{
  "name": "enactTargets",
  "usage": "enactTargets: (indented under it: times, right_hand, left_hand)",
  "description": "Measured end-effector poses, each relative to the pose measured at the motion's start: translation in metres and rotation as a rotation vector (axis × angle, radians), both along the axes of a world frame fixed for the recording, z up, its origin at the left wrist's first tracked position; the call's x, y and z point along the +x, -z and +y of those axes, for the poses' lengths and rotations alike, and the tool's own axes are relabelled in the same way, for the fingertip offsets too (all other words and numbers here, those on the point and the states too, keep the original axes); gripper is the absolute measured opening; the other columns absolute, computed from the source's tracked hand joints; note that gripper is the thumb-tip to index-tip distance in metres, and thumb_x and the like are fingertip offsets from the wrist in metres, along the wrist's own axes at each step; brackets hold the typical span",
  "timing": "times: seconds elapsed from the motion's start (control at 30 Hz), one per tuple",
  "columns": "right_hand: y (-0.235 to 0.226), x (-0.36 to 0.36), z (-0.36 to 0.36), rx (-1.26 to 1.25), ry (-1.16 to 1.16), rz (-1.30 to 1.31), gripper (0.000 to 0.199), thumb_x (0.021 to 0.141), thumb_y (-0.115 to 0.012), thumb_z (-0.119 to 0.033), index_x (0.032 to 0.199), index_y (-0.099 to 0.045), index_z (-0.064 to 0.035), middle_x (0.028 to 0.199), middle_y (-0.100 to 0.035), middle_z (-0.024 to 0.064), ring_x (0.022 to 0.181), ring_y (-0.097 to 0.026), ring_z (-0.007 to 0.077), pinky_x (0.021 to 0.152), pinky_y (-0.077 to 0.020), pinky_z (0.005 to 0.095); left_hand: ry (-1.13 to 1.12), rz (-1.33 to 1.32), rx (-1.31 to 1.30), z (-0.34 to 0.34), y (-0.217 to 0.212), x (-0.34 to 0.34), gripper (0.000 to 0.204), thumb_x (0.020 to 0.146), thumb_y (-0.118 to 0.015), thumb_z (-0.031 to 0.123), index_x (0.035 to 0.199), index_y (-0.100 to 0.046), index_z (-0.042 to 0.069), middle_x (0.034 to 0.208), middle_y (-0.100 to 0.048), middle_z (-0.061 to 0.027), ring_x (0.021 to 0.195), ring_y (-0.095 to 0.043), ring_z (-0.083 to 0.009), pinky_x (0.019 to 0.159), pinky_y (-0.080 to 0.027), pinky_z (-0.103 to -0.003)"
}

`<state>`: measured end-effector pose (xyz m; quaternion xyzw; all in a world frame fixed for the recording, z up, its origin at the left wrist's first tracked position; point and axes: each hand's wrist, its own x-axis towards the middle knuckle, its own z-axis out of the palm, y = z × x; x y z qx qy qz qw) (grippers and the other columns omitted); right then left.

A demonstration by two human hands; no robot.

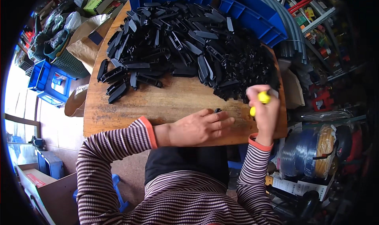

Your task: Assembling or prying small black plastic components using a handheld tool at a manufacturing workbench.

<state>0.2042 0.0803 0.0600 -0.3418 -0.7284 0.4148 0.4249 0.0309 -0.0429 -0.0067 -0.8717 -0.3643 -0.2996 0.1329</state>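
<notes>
My left hand rests at the near edge of the wooden table, its fingers bent over a small black plastic part. Only a bit of that part shows between thumb and forefinger. To the right, my right hand is raised over the table's right side, closed round a yellow-handled tool. Motion blurs this hand, and the tool's working end cannot be made out. Beyond both hands spreads a big heap of long black plastic pieces, with smaller black parts heaped at its right.
Blue plastic crates border the far side of the wooden table. A brown paper bag stands at the left, near a blue stool-like frame. Coiled tubing and grey pipes lie at the right.
</notes>
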Motion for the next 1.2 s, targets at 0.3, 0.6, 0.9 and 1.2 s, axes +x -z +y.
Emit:
enactTargets:
  times: [0.3, 0.6, 0.9, 1.2]
  right_hand:
    - [0.051, -0.014, 0.001, 0.357, 0.029, -0.622, 0.017, 0.081, -0.073, -0.014, 0.089, -0.066, 0.0000, 0.088, -0.065, 0.0156, 0.079, -0.064, 0.0339, 0.069, -0.0492, 0.0394]
    - [0.052, -0.014, -0.003, 0.418, 0.007, -0.608, 0.019, 0.079, -0.072, -0.008, 0.092, -0.060, -0.0032, 0.086, -0.065, 0.0153, 0.080, -0.065, 0.0361, 0.067, -0.0501, 0.0410]
    - [0.040, 0.018, -0.018, 0.418, 0.018, -0.703, 0.023, 0.074, -0.072, 0.001, 0.091, -0.057, -0.0041, 0.079, -0.065, 0.0166, 0.074, -0.066, 0.0364, 0.060, -0.0511, 0.0409]
    - [0.056, 0.017, -0.017, 0.398, -0.046, -0.548, 0.020, 0.072, -0.072, 0.002, 0.088, -0.061, -0.0004, 0.082, -0.065, 0.0159, 0.075, -0.066, 0.0356, 0.063, -0.0518, 0.0382]
  left_hand:
    - [-0.354, -0.207, -0.369, -0.021, -0.016, -0.053, 0.030, 0.075, -0.061, 0.005, 0.104, -0.059, 0.005, 0.094, -0.053, -0.0096, 0.083, -0.058, -0.0264, 0.075, -0.051, -0.037]
    - [-0.649, 0.028, -0.233, -0.029, -0.020, -0.115, 0.025, 0.078, -0.057, 0.001, 0.102, -0.063, 0.006, 0.094, -0.051, -0.0075, 0.078, -0.057, -0.0241, 0.068, -0.050, -0.034]
    - [-0.124, -0.329, -0.697, -0.009, -0.042, -0.081, 0.030, 0.081, -0.068, 0.009, 0.111, -0.063, 0.005, 0.094, -0.059, -0.0090, 0.086, -0.063, -0.0287, 0.076, -0.052, -0.037]
    - [-0.070, -0.604, -0.889, 0.029, -0.011, -0.061, 0.029, 0.082, -0.072, 0.007, 0.110, -0.065, 0.006, 0.099, -0.067, -0.0117, 0.085, -0.066, -0.0269, 0.076, -0.054, -0.034]
